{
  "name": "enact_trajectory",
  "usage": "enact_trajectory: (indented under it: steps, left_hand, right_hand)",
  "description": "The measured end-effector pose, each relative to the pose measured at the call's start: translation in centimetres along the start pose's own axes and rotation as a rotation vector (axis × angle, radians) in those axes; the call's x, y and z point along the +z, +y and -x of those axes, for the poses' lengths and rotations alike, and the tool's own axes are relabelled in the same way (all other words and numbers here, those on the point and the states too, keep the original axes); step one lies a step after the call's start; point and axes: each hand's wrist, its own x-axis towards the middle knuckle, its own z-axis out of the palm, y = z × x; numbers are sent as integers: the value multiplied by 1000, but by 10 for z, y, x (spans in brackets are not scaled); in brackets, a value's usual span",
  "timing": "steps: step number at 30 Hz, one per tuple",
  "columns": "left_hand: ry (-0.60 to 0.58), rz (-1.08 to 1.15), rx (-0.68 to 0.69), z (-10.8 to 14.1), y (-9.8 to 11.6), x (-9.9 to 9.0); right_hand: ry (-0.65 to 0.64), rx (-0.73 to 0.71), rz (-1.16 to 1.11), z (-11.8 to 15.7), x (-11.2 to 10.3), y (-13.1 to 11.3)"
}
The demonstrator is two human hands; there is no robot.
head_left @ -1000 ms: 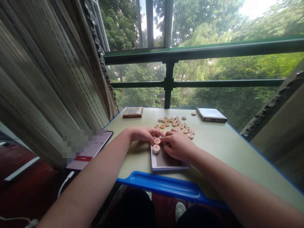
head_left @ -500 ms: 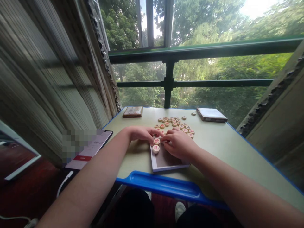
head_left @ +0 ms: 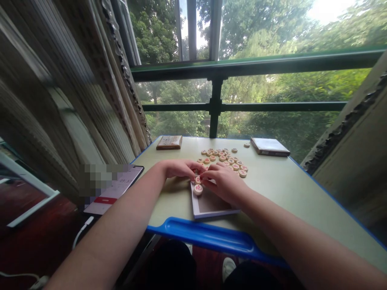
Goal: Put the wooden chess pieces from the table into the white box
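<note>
A red-marked xiangqi piece [head_left: 198, 180] sits at the upper left corner, about eleven o'clock, of a shallow white-rimmed tray [head_left: 211, 207], between the narrowly spaced fingertips of the left hand [head_left: 181, 169] and right hand [head_left: 225, 182]; whether either grips it, I cannot tell. A red cannon piece [head_left: 198, 189] lies just beside it at six o'clock. The right hand covers much of the tray and some of the loose pieces [head_left: 222, 158] spread toward twelve and one. The pale desk [head_left: 281, 189] has a blue pen trough [head_left: 208, 233] at six, a brown-edged box [head_left: 169, 142] at eleven and a white-topped box [head_left: 270, 146] at one. A phone [head_left: 104, 207] lies at nine. Curtains [head_left: 66, 80] flank a green railing [head_left: 256, 64], with trees [head_left: 248, 32] outside.
</note>
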Motion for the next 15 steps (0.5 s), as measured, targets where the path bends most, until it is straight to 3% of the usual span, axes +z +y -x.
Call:
enact_trajectory:
  steps: [15]
  left_hand:
    - [-6,119,52,1,-1,-3]
  right_hand:
    - [25,-12,-14,1,2,1]
